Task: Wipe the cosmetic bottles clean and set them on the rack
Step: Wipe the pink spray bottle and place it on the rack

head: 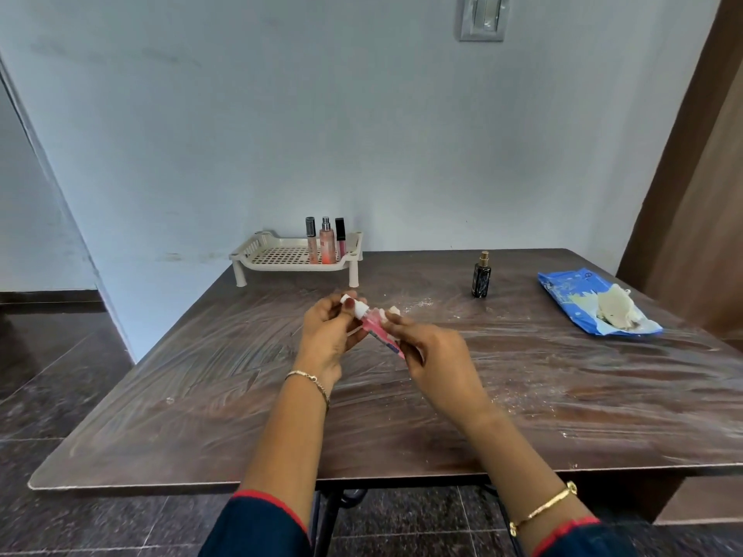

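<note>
Over the middle of the table I hold a small pink bottle (376, 329) with a white cap, tilted, in both hands. My left hand (327, 335) grips its capped top end. My right hand (432, 355) grips its lower end and presses a white wipe (392, 311) against it. A beige perforated rack (295, 257) stands at the back of the table with three slim cosmetic bottles (326, 241) upright in its right part. A dark bottle (481, 275) with a gold sprayer stands alone on the table to the right.
A blue wipes pack (579, 303) with a crumpled used wipe (615, 311) on it lies at the right edge. The dark wooden table (201, 396) is streaked with white smears. A wall rises right behind the rack; a brown door stands at far right.
</note>
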Available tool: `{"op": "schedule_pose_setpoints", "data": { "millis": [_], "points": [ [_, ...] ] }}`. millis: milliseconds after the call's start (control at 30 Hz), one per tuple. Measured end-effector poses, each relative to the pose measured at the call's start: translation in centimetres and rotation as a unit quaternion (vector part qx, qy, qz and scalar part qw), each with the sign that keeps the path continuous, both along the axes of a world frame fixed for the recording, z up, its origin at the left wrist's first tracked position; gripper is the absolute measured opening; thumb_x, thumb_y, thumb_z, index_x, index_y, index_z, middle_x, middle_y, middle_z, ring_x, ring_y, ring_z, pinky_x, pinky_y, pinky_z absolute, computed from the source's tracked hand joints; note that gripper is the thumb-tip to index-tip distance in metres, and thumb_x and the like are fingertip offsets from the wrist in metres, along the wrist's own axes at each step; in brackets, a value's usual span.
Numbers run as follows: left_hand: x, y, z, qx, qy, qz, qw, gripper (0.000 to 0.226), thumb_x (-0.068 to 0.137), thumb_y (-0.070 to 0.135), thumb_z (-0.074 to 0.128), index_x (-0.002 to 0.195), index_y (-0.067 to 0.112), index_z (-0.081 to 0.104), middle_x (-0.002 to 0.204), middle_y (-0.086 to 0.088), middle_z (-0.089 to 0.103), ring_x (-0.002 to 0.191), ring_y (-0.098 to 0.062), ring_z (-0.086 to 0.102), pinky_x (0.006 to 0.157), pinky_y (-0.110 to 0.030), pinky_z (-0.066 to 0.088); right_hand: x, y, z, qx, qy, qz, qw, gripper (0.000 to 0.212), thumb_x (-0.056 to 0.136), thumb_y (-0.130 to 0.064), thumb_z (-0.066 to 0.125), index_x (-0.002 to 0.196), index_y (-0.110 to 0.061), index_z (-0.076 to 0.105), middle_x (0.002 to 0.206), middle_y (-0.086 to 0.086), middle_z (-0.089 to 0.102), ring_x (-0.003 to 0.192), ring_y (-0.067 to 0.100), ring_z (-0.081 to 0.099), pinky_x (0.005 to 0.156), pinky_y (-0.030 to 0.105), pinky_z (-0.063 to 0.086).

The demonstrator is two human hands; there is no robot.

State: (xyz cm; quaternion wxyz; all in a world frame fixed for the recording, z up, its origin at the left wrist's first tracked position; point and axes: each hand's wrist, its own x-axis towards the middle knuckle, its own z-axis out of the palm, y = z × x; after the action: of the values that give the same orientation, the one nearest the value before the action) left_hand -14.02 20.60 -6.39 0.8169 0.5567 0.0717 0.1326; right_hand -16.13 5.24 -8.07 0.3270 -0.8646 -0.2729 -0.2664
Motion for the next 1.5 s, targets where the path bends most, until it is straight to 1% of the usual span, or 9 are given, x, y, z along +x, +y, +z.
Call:
{"op": "schedule_pose_setpoints", "data": {
  "millis": [167,400,467,600,700,833,1033,1267,1500],
  "points": [
    [-1.8,-0.3,-1.1,-0.136,0.032,0.019,0.99,0.011,0.094,0.007,0.052,0.093,0.011,0.061,0.092,-0.007,0.069,0.081,-0.018,0.066,0.063,-0.025,0.059,-1.7,-1.1,-1.8,0.085,-0.086,-0.036,0.992,0.037,0.081,0.005,0.068,0.114,-0.012,0.069,0.12,-0.003,0.066,0.112,0.004,0.06,0.095,0.021,0.048],
    [-4.4,-2.8,-1.5,-0.217,0.039,0.04,0.975,0.007,0.093,0.005,0.052,0.09,0.008,0.058,0.089,-0.011,0.067,0.08,-0.021,0.065,0.07,-0.031,0.057,-1.5,-1.3,-0.8,0.403,0.197,0.005,0.893,0.032,0.083,-0.005,0.069,0.111,-0.019,0.068,0.094,-0.016,0.071,0.091,-0.001,0.067,0.08,0.016,0.052],
    [-4.8,-3.2,-1.4,-0.235,0.022,0.043,0.971,0.007,0.092,0.005,0.053,0.091,0.009,0.058,0.092,-0.012,0.067,0.082,-0.02,0.066,0.073,-0.033,0.057,-1.8,-1.3,-0.6,0.41,0.197,-0.01,0.891,0.028,0.081,-0.007,0.071,0.105,-0.023,0.069,0.084,-0.019,0.071,0.085,0.001,0.068,0.072,0.011,0.051],
    [-5.2,-2.9,-0.6,-0.238,-0.026,0.044,0.97,0.01,0.092,0.006,0.053,0.093,0.012,0.06,0.097,-0.009,0.068,0.084,-0.018,0.067,0.077,-0.032,0.057,-2.6,-1.0,-0.5,0.374,0.14,-0.069,0.914,0.016,0.075,-0.02,0.078,0.077,-0.033,0.069,0.066,-0.012,0.07,0.067,0.016,0.066,0.062,0.027,0.055],
    [-5.4,-3.0,0.0,-0.205,-0.044,0.034,0.977,0.011,0.093,0.008,0.052,0.09,0.014,0.062,0.094,-0.005,0.07,0.082,-0.016,0.068,0.08,-0.034,0.057,-3.0,-0.9,-0.5,0.409,0.103,-0.078,0.903,0.024,0.072,-0.015,0.08,0.072,-0.036,0.067,0.067,-0.016,0.069,0.061,0.01,0.059,0.057,0.019,0.049],
    [-5.8,-3.1,0.1,-0.203,-0.057,0.033,0.977,0.011,0.092,0.008,0.054,0.094,0.011,0.064,0.096,-0.007,0.07,0.082,-0.017,0.069,0.078,-0.033,0.058,-3.6,-0.4,-0.3,0.48,0.124,-0.045,0.868,0.033,0.074,-0.006,0.076,0.093,-0.033,0.069,0.084,-0.013,0.074,0.078,0.002,0.068,0.069,0.013,0.053],
    [-6.5,-3.0,-0.4,-0.193,-0.069,0.038,0.978,0.015,0.091,0.009,0.055,0.102,0.01,0.066,0.105,-0.01,0.069,0.092,-0.021,0.068,0.073,-0.031,0.06,-3.8,-0.7,-0.8,0.419,0.142,0.008,0.897,0.048,0.078,-0.005,0.073,0.118,-0.029,0.062,0.113,-0.014,0.067,0.106,0.003,0.063,0.09,0.021,0.051],
    [-6.4,-3.0,0.0,-0.111,-0.059,-0.071,0.99,0.035,0.082,0.026,0.06,0.116,0.02,0.065,0.118,-0.009,0.067,0.104,-0.025,0.067,0.078,-0.036,0.059,-3.6,-1.3,-0.5,0.398,0.197,0.049,0.895,0.038,0.069,-0.007,0.081,0.106,-0.012,0.071,0.09,-0.007,0.075,0.087,0.008,0.07,0.072,0.016,0.053],
    [-6.2,-3.5,-1.1,-0.04,-0.044,-0.117,0.991,0.026,0.086,0.029,0.059,0.111,0.022,0.065,0.11,-0.004,0.069,0.096,-0.019,0.069,0.082,-0.039,0.056,-3.8,-0.8,-1.3,0.383,0.176,-0.048,0.905,0.026,0.061,-0.012,0.087,0.076,-0.027,0.072,0.069,-0.006,0.073,0.059,0.005,0.061,0.057,0.02,0.051]
  ]
}}
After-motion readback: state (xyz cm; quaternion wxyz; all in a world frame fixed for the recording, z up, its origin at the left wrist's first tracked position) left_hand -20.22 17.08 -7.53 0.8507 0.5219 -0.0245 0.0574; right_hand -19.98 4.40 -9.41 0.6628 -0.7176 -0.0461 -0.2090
